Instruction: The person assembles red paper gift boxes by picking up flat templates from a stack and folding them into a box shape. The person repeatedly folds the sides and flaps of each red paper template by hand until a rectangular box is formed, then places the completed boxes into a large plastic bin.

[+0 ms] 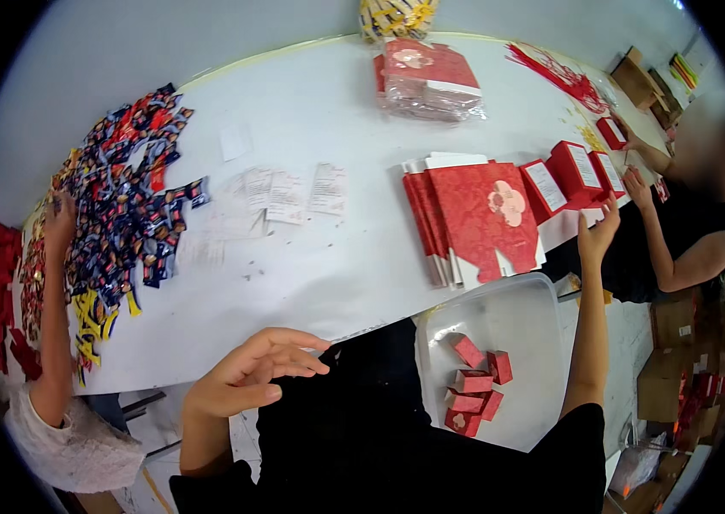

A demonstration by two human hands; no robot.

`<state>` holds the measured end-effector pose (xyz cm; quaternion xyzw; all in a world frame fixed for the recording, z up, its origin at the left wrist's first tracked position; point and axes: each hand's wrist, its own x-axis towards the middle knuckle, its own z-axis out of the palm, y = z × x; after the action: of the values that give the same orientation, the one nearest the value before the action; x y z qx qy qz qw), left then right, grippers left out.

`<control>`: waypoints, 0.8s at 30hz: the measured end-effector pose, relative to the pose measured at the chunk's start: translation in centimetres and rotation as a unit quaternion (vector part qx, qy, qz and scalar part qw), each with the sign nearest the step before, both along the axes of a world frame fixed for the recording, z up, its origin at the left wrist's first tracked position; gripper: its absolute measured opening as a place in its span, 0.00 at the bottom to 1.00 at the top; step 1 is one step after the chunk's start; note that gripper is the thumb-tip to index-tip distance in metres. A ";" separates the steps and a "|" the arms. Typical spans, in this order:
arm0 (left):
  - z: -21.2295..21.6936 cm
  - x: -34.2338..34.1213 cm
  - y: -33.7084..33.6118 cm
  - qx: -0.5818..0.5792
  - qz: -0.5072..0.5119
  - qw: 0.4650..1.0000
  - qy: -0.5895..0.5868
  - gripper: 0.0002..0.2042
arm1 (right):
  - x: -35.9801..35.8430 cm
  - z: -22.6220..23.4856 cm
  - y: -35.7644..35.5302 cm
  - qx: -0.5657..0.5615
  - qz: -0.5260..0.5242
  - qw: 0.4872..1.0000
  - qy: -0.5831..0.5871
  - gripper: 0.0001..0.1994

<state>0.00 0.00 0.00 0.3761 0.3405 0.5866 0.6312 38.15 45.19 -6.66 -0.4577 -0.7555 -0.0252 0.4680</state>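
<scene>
Above the table's near edge hovers my left hand, its fingers loosely stretched and holding nothing. My right hand is extended to the right with thumb and fingers apart. Its fingertips are close below a group of upright red boxes with white labels on their sides; whether they touch one, I cannot tell. Left of these boxes lies a stack of flat red cartons with a pale flower-shaped print. Under my right forearm, a translucent plastic tub contains several small red boxes.
A big heap of wrapped sweets covers the table's left side, where another person's hand reaches in. Paper slips lie mid-table. Bagged cartons and red cords are farther back. A co-worker handles boxes at the right.
</scene>
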 end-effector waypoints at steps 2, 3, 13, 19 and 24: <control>-0.8 0.7 -0.9 0.027 0.032 0.999 -0.028 0.25 | -1.9 2.0 -4.3 0.017 0.008 0.998 0.052 0.28; -0.9 -0.1 -2.3 0.010 0.040 0.999 -0.022 0.25 | -3.3 1.2 -7.6 -0.059 0.054 0.994 0.077 0.24; -3.4 0.9 -6.4 -0.032 0.080 0.996 -0.031 0.23 | -9.0 1.8 -15.8 -0.222 0.174 0.950 -0.137 0.41; -3.7 1.5 -7.9 -0.028 0.096 0.995 -0.007 0.23 | -8.4 1.1 -15.5 -0.300 0.178 0.935 -0.064 0.40; -4.9 2.6 -9.4 -0.027 0.103 0.994 -0.034 0.21 | -8.9 -1.8 -15.4 -0.315 0.166 0.931 0.075 0.43</control>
<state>2.59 -9.41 -4.90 0.3018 0.3717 0.6513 0.5887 29.21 29.75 -8.49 -0.4500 -0.7526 0.3267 0.3526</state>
